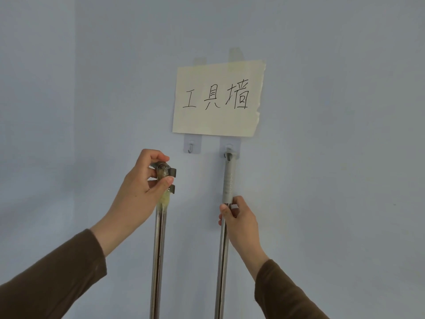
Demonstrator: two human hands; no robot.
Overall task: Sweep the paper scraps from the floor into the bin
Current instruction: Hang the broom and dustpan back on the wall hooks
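Note:
Two long metal poles stand upright against a pale blue wall. My left hand (142,180) grips the taped, clip-fitted top of the left pole (158,261), which is off the wall and just left of an empty hook (190,148). My right hand (236,217) is closed around the right pole (222,272) just below its grey plastic grip (229,180), whose top hangs on the right hook (228,151). The poles' lower ends, the floor, the paper scraps and the bin are out of view.
A cream paper sign (218,100) with handwritten characters is taped to the wall above the two adhesive hooks. Bare wall extends on all sides. Brown sleeves cover both forearms.

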